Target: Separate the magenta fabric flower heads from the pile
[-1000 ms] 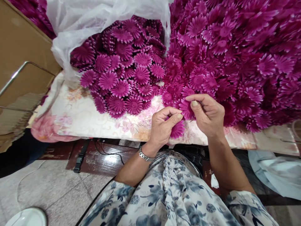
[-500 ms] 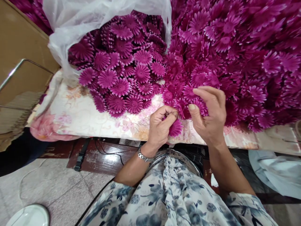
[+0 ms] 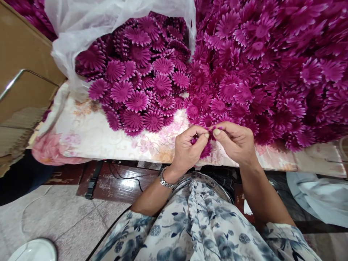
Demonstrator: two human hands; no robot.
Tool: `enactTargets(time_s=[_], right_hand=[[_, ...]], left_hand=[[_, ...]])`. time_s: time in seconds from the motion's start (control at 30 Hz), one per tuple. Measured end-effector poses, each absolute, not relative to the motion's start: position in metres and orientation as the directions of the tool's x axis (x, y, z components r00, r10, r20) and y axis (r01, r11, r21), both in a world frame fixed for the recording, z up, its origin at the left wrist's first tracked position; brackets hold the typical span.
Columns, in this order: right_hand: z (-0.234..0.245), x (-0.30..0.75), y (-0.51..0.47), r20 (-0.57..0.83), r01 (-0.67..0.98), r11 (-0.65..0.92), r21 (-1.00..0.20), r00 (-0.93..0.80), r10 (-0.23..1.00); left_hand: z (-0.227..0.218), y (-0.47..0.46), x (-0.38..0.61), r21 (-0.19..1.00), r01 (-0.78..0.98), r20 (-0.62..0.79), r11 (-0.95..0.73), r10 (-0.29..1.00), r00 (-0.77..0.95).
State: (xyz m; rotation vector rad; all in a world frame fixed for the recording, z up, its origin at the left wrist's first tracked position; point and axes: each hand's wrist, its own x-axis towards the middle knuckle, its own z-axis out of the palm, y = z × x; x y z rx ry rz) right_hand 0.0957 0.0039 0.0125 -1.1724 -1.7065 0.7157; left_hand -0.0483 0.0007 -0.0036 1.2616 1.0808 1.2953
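Though half-hidden, magenta flower (image 3: 206, 150) between both hands (image 3: 189, 148) (image 3: 237, 143).

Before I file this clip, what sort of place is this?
Probably an artificial-flower workshop: a heap of magenta daisy-shaped flower pieces and a translucent white plastic bag of more.

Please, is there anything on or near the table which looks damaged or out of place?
Yes, mildly. The cardboard at the far left has a ragged lower edge, as if torn. The purple flowers show nothing clearly wrong.
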Motion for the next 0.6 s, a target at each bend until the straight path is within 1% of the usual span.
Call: enactTargets(time_s=[0.1, 0.27, 0.33, 0.43, 0.53, 0.6], right_hand=[[0.007, 0.098, 0.006, 0.328, 0.307, 0.327, -0.893, -0.053, 0.943], [0.003, 0.101, 0.01, 0.276, 0.167, 0.284, -0.944, -0.074, 0.958], [0.002, 0.102, 0.012, 0.271, 0.152, 0.278, -0.948, -0.064, 0.96], [0.003, 0.103, 0.013, 0.304, 0.227, 0.296, -0.928, 0.0, 0.953], [0.009, 0.104, 0.014, 0.348, 0.36, 0.297, -0.884, 0.084, 0.934], [0.017, 0.105, 0.017, 0.39, 0.467, 0.295, -0.833, 0.119, 0.913]], left_hand=[[-0.003, 0.0, -0.051, 0.993, -0.079, 0.089, -0.083, 0.993, 0.078], [-0.005, 0.0, -0.054, 0.976, -0.209, -0.038, 0.053, 0.996, 0.077], [-0.005, 0.001, -0.055, 0.966, -0.247, -0.062, 0.08, 0.995, 0.082], [-0.005, 0.001, -0.057, 0.957, -0.276, -0.073, 0.094, 0.994, 0.085], [-0.006, 0.001, -0.061, 0.952, -0.291, -0.081, 0.095, 0.995, 0.06], [-0.008, 0.001, -0.063, 0.946, -0.305, -0.102, 0.11, 0.994, 0.043]])
